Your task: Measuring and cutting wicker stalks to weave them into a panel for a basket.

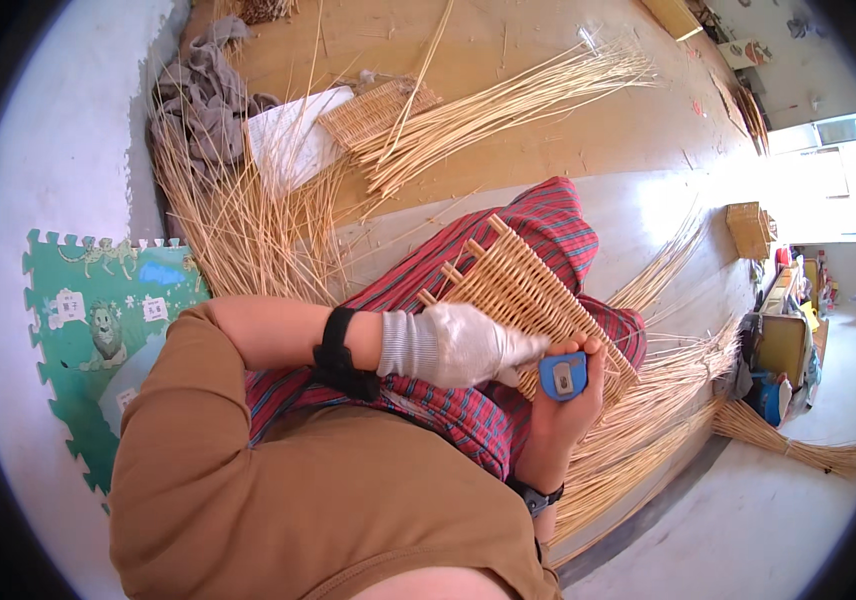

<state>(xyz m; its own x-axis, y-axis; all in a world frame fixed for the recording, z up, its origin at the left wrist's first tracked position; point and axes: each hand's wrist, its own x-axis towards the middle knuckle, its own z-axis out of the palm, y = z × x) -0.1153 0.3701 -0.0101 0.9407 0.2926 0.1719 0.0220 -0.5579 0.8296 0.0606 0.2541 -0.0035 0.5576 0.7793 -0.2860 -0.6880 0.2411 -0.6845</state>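
Note:
A woven wicker panel [518,280] with stake ends sticking out lies on the red plaid cloth [558,220] over my lap. My left hand [463,345], in a white knitted glove, is at the panel's lower part, fingers closed and reaching toward my right hand; what they pinch is hidden. My bare right hand [573,395] grips a blue tape measure [563,377] at the panel's lower right corner, beside the gloved fingertips. I cannot make out any extended tape.
Loose rods [498,110] and a smaller woven piece [368,115] lie beyond my lap, beside grey cloth [203,80]. A green foam mat [93,390] is at left. Rod bundles [788,440], a wooden box [748,230] and cluttered shelving [788,340] are at right.

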